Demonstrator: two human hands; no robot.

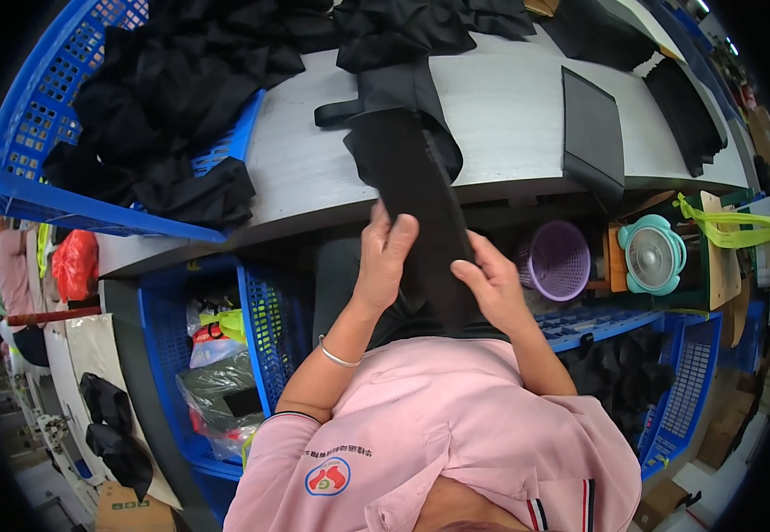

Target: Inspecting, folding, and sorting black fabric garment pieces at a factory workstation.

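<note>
Between my two hands a long black flat panel (429, 230) slants from over the table's front edge down toward my lap. My left hand (387, 253) grips its left edge, thumb on top and fingers underneath. On the opposite edge, lower down, my right hand (493, 279) holds it the same way. The panel's upper end overlaps a black fabric piece (394, 84) with a short strap loop (339, 113) on the pale table (305, 142). What the panel is part of cannot be told.
A blue plastic basket (48, 199) heaped with black fabric stands at the left. Dark flat panels (593, 133) and a black stack (687, 115) lie at the right. Under the table are a purple basket (558, 262), a teal fan (651, 254) and a blue crate (256, 355) of bagged goods.
</note>
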